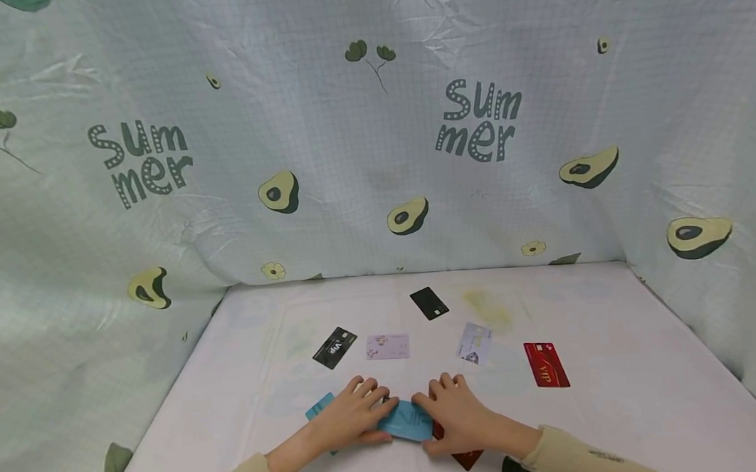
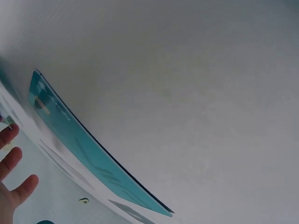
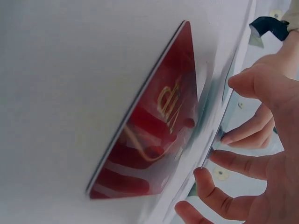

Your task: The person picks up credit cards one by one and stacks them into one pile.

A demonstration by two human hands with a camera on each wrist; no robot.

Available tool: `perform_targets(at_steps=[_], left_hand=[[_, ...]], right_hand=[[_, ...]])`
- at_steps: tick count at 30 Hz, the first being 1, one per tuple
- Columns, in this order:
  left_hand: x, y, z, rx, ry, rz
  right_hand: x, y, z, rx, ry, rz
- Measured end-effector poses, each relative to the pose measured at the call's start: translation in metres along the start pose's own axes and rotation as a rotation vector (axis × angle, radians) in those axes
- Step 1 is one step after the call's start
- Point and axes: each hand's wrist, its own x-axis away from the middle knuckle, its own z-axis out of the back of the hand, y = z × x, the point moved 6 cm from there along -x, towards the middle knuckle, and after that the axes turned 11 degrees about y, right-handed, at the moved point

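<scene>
Between the two hands, in the head view, is a light blue card. My left hand holds its left end with the fingertips, thumb toward the near side. On the opposite end, my right hand grips the card between thumb and index finger, the other fingers bent and spread. Beneath the left forearm lies another blue card, partly covered; the left wrist view shows this blue card flat on the table. A red card with gold lettering lies under the right hand, mostly hidden from the head.
Farther back on the white table lie a black VIP card, a pink card, a plain black card, a pale lilac card and a red VIP card. A patterned curtain rises behind the table.
</scene>
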Motion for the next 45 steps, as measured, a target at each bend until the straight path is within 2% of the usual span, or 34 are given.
perform_targets(at_steps=[14,27,33,38,45], left_hand=[[-0.004,0.005,-0.007,0.044,-0.063,0.04],[-0.012,0.009,-0.007,0.042,-0.002,0.043],[-0.016,0.009,-0.008,0.047,0.021,0.039],[-0.019,0.008,-0.009,0.039,0.013,0.031],[-0.026,0.005,-0.011,0.031,0.009,0.02]], right_hand=[[0.01,0.012,0.001,0.006,0.06,-0.008],[0.017,0.026,0.001,-0.016,0.063,-0.038],[0.019,0.03,0.0,-0.019,0.03,-0.054],[0.019,0.034,0.002,-0.025,0.002,-0.08],[0.019,0.04,0.007,-0.045,0.015,-0.095]])
